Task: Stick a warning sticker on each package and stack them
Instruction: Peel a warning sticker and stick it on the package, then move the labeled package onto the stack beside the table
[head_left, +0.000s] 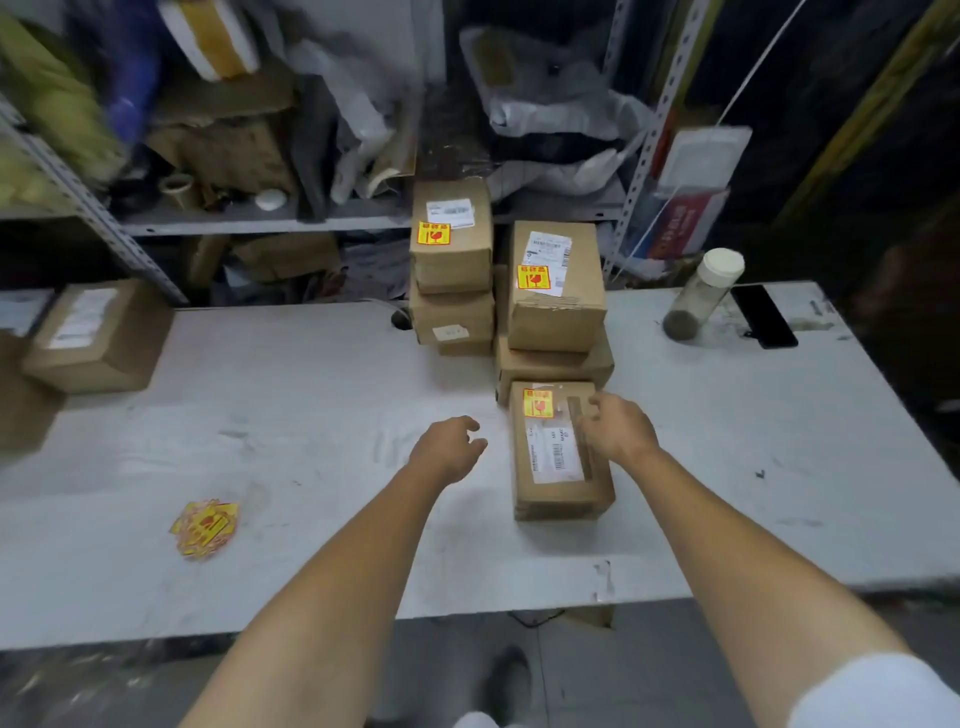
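Observation:
A small cardboard package (558, 483) lies on the white table (322, 395) with a yellow warning sticker (537, 402) at its far left corner. My right hand (615, 428) hovers over its right side, fingers loosely curled, holding nothing. My left hand (449, 449) hangs just left of the package, fingers relaxed, empty. Behind stand two stacks: a left stack (452, 265) and a right stack (556, 296), each topped by a stickered box. A pile of loose yellow stickers (205, 527) lies at the front left. An unstickered package (98, 338) sits at the far left.
A clear jar with a white lid (701, 293) and a black phone (763, 314) lie at the table's back right. Cluttered metal shelves (249, 223) with bags and boxes stand behind the table. The table's front edge runs just below my forearms.

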